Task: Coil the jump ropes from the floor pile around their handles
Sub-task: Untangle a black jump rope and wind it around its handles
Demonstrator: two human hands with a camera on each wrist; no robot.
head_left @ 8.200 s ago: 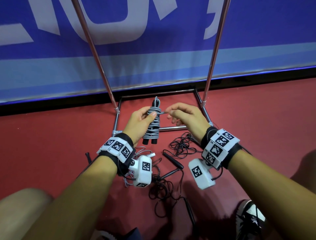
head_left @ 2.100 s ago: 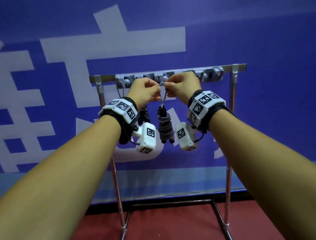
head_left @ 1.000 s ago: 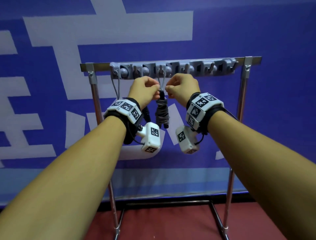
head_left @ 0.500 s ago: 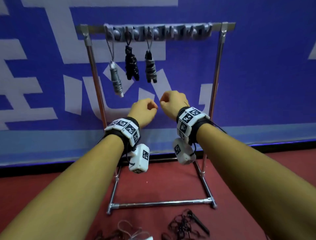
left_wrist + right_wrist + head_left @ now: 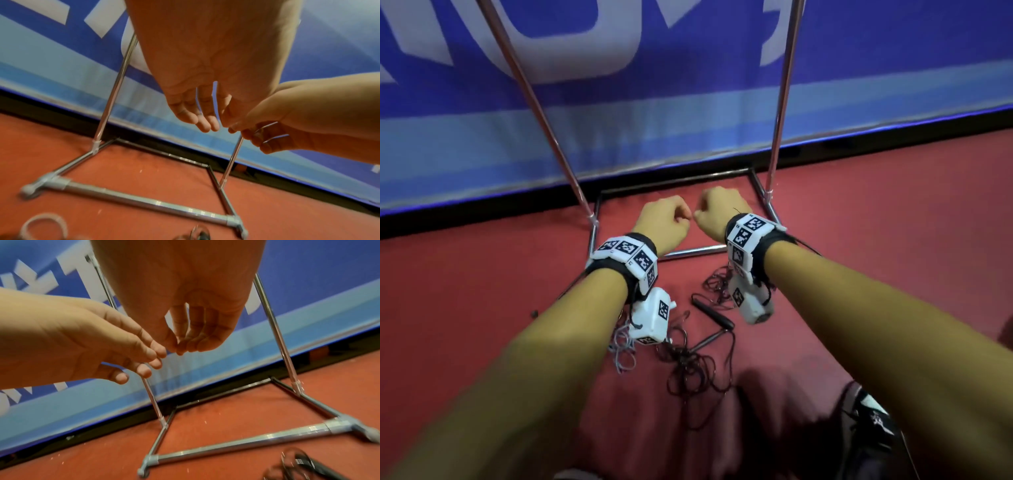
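My left hand (image 5: pixel 666 222) and right hand (image 5: pixel 717 212) hover side by side above the red floor, over the rack's base, fingers loosely curled and holding nothing. The wrist views show the left hand's fingers (image 5: pixel 197 116) and the right hand's fingers (image 5: pixel 191 337) bare, with fingertips nearly meeting. Below my wrists lies the pile: a tangled black rope (image 5: pixel 695 370), a black handle (image 5: pixel 712 313), a second thin handle (image 5: pixel 705 342), another black tangle (image 5: pixel 719 284) and a pale grey rope (image 5: pixel 623 353). A pale loop (image 5: pixel 43 225) and a black handle (image 5: pixel 308 465) show blurred at the wrist frames' lower edges.
The metal rack stands ahead: front base bar (image 5: pixel 688 253), left upright (image 5: pixel 534 99), right upright (image 5: pixel 784 92); its top is out of frame. A blue banner wall (image 5: pixel 688 120) runs behind it. A black shoe (image 5: pixel 869 421) is at lower right.
The coiled grey rope was hung on the rack's hooks and let go. Since then both empty hands have dropped from rack height to just above the floor, and the view has tilted down to the pile.
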